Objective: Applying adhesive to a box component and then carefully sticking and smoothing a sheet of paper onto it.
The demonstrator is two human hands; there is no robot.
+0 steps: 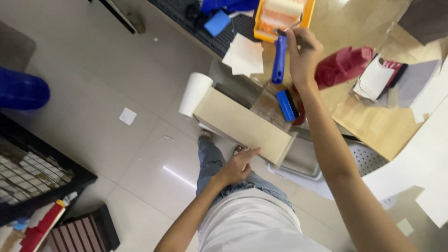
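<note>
Home workshop corner, tiled floor (pixel 140 140), paint roller tray (pixel 261 28), wooden worktable (pixel 373 126)

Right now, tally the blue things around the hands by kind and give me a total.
Roller handle, held by the right hand: 1
Scraper near the wooden box that the left hand touches: 1
Sponge block: 1
Cloth: 1
Drum on the floor: 1
Total: 5

White shirt (pixel 254 224); faded blue jeans (pixel 212 161); bare forearms.
</note>
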